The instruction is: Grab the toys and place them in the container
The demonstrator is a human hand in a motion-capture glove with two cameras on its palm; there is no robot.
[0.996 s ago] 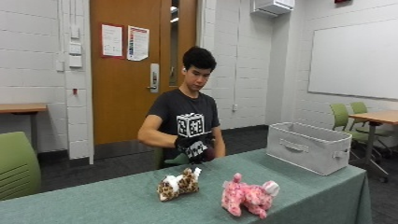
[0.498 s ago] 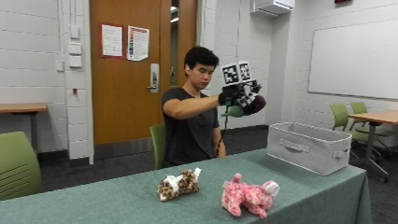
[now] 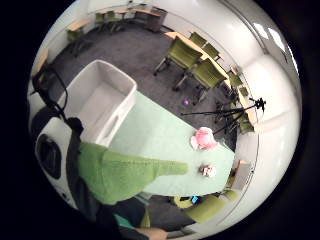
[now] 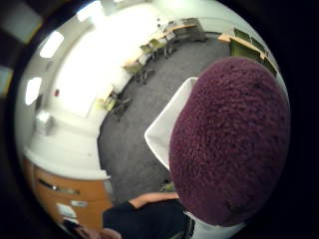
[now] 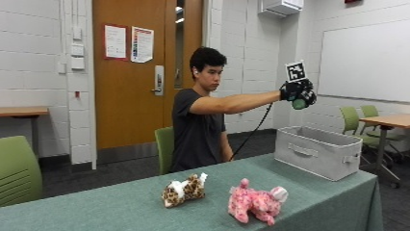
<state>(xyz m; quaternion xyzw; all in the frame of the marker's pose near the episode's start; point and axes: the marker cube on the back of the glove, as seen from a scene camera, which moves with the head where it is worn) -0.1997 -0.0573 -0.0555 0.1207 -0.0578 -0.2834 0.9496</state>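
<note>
— Where was the gloved right hand [image 5: 297,94] at that moment?

— Raised on an outstretched arm, high above the grey fabric container [image 5: 317,151] that stood at the end of the green table [image 5: 115,207]. The fingers were curled round a green plush toy [image 5: 299,104], which poked out beneath the glove.

— Could you make out more of that toy?

— From the little-finger side of the palm, yes: a green fuzzy body [image 3: 117,171] tapering to a narrow end, close against the palm. On the thumb side a rounded dark purple fuzzy part [image 4: 229,142] filled much of the view — whether it belonged to the same toy, I couldn't tell.

— And the container below?

— Open at the top, with a handle on its side. The palm camera looked down into it [image 3: 100,102]; nothing showed inside.

— What else lay on the table?

— Two toys, well apart from the container and near each other: a leopard-spotted plush [image 5: 184,189] and, just beside it toward the front edge, a pink spotted plush [image 5: 256,203]. Both lay on the tablecloth, untouched.

— The other hand?

— Hidden behind the table. The person sat on a green chair [image 5: 165,147], facing the raised hand.
</note>
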